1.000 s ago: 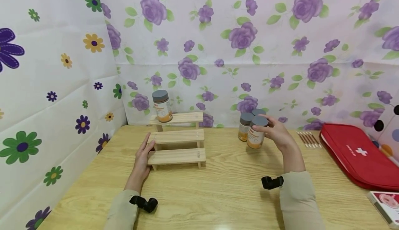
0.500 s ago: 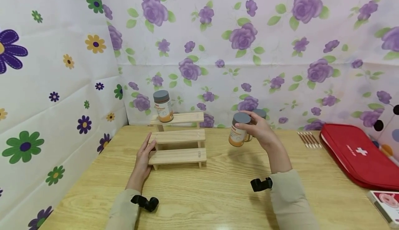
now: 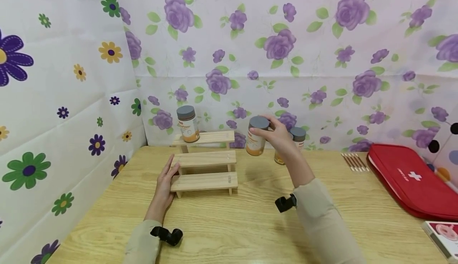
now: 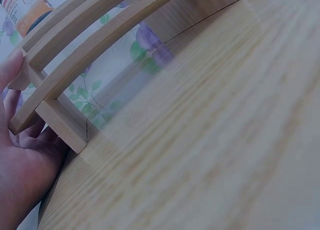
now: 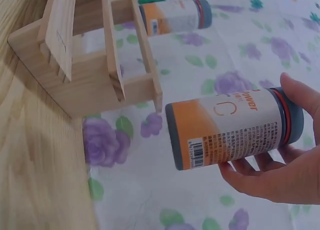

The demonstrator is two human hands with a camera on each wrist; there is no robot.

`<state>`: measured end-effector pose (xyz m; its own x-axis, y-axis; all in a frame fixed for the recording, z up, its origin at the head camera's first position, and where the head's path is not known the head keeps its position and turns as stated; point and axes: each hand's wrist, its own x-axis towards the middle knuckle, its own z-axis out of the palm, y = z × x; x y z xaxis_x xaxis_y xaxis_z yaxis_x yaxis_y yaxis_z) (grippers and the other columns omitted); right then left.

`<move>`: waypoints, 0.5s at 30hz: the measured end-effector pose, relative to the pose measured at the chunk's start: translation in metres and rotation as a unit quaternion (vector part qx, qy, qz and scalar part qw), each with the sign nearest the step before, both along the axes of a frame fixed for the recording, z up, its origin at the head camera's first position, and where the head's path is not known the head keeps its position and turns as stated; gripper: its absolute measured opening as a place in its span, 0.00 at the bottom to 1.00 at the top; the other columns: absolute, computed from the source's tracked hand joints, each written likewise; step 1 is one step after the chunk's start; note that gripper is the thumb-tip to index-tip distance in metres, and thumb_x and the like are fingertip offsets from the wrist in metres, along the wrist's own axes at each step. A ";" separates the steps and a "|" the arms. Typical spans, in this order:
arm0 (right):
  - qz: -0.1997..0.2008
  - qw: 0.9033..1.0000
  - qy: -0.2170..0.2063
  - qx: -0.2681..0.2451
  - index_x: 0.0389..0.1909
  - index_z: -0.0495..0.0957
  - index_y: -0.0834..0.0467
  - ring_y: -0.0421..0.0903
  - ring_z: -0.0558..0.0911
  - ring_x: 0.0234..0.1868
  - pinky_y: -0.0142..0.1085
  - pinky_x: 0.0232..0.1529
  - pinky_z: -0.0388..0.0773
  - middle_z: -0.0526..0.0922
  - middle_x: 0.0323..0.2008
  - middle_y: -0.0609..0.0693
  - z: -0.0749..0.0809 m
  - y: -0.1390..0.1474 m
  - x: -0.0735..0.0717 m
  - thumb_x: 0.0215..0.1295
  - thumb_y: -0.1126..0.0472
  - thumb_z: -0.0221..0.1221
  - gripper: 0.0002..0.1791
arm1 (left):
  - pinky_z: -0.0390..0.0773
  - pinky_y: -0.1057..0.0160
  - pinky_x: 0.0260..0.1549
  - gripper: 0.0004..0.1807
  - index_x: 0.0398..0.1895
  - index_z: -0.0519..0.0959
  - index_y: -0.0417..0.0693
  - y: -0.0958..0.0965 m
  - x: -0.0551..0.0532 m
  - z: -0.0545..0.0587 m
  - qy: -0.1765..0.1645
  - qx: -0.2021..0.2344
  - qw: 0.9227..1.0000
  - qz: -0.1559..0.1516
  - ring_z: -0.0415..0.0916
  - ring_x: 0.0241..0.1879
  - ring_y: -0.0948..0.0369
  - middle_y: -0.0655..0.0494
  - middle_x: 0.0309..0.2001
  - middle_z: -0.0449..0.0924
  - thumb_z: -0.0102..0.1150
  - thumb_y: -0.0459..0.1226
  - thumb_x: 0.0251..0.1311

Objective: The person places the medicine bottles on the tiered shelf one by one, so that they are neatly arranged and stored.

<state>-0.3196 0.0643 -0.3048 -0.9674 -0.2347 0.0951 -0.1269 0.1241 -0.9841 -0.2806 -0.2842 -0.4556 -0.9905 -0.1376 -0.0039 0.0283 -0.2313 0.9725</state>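
Observation:
My right hand (image 3: 280, 138) grips a supplement jar (image 3: 255, 144) by its grey lid and holds it above the table, right of a three-tier wooden step rack (image 3: 204, 159). In the right wrist view the jar (image 5: 225, 127) shows its orange and white label and a red band under the lid. My left hand (image 3: 164, 184) holds the rack's left end, with the thumb along a tier (image 4: 95, 37) and the fingers curled below in the left wrist view. A matching jar (image 3: 188, 128) stands upright on the left of the top tier.
Two more such jars stand behind my right forearm, one jar (image 3: 298, 134) further back, the other jar (image 3: 279, 159) mostly hidden. Cotton swabs (image 3: 355, 162), a red first aid bag (image 3: 411, 178) and a red-white box (image 3: 443, 234) lie at right. Floral sheets hang behind.
My right hand has lifted the jar from beside the other two and carried it left and upward towards the rack. The left hand stays at the rack's left end.

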 end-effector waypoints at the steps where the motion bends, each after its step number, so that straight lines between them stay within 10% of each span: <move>1: -0.001 1.000 0.002 0.001 0.72 0.61 0.47 0.54 0.65 0.71 0.51 0.70 0.66 0.64 0.71 0.54 0.004 -0.006 -0.002 0.63 0.52 0.65 0.37 | 0.47 0.46 0.75 0.34 0.78 0.48 0.70 0.000 0.000 0.000 -0.002 -0.001 1.000 0.001 0.40 0.78 0.50 0.55 0.80 0.37 0.48 0.47 0.73; 15: 0.025 0.999 0.026 0.009 0.71 0.63 0.48 0.52 0.70 0.65 0.50 0.67 0.68 0.70 0.65 0.53 0.057 -0.078 -0.029 0.61 0.52 0.66 0.37 | 0.50 0.45 0.75 0.34 0.77 0.49 0.71 -0.001 -0.002 0.001 -0.011 -0.002 1.000 0.002 0.43 0.77 0.50 0.56 0.80 0.38 0.48 0.47 0.73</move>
